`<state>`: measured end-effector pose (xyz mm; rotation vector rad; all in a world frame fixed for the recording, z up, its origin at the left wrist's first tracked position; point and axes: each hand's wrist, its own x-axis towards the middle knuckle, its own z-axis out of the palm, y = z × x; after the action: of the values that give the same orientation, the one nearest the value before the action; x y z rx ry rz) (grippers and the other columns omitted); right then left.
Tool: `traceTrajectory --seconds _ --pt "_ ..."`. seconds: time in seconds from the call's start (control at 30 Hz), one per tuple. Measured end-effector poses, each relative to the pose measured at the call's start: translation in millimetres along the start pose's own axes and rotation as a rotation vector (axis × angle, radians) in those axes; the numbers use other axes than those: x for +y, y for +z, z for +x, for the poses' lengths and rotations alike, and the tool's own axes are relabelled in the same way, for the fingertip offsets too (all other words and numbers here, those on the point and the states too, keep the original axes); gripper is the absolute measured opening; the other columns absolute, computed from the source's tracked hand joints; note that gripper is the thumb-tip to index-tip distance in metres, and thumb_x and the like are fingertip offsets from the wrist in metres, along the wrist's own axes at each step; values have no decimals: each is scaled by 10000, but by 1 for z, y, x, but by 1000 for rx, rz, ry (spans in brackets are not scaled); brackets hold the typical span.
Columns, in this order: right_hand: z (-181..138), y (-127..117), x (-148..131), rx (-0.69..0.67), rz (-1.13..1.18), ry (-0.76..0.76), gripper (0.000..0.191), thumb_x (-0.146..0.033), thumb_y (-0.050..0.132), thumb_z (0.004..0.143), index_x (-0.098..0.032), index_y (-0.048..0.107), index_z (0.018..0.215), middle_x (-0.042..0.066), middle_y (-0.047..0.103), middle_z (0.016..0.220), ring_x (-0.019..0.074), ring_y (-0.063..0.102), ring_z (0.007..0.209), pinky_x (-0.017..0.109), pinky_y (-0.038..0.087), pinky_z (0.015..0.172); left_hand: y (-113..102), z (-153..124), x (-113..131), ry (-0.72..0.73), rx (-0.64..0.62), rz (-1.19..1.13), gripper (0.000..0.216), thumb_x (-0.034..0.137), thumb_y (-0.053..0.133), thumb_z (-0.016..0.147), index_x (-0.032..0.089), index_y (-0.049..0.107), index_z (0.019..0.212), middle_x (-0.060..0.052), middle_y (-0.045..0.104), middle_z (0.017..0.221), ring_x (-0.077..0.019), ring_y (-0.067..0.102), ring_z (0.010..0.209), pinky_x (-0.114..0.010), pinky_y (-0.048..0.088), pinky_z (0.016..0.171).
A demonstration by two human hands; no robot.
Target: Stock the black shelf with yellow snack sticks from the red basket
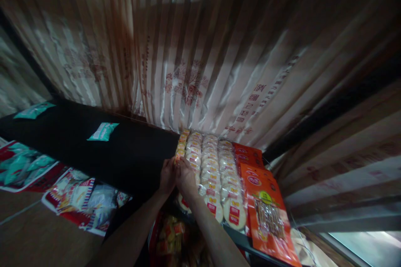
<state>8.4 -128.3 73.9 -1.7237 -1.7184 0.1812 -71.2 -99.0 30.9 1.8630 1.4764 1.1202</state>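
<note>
My left hand (167, 176) and my right hand (187, 178) meet over the front of a narrow row of small yellow snack packets (182, 142) on a black shelf (131, 150). The fingers of both hands are closed around the nearest yellow packet (178, 158), partly covering it. Just right of the hands are rows of round, pale crackers in clear wrappers (210, 167), lined up overlapping from back to front. My right forearm hides part of the closest row.
Orange snack bags (266, 208) lie at the shelf's right end. Two teal packets (104, 132) rest farther left. Below stand red-and-white boxes of teal packets (26, 167) and wrapped snacks (84, 200), plus a box of yellow packets (171, 235). A pleated printed curtain (188, 71) hangs behind.
</note>
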Motion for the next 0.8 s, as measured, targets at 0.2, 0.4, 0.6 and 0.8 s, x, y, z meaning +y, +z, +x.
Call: traceTrajectory --seconds 0.2,0.4,0.6,0.8 --pt "1 -10 5 -5 17 -75 381 -189 318 891 -131 647 1073 154 632 1146 215 579 1086 386 464 977 0 1 7 -93 12 109 286 220 427 866 151 581 1098 -74 585 928 -157 599 820 -284 514 767" --pt "-4 -13 16 82 26 -100 365 -184 346 867 -144 661 1047 140 630 1134 205 577 1072 377 474 967 6 0 3 8 165 240 281 272 414 879 146 608 1038 -113 603 975 -226 570 954 -408 483 880" --pt "3 -14 30 148 25 -130 357 -201 360 859 -131 660 1039 143 640 1108 211 568 1087 385 482 959 34 11 -7 95 267 176 438 301 300 918 67 449 1257 -217 462 1323 -301 374 1296 -528 365 1030" --pt "17 -26 38 134 16 -117 362 -227 355 873 -143 656 1056 139 643 1122 220 571 1089 412 461 979 61 28 -13 184 232 148 501 316 217 940 50 295 1357 -231 404 1388 -287 281 1358 -539 342 1057"
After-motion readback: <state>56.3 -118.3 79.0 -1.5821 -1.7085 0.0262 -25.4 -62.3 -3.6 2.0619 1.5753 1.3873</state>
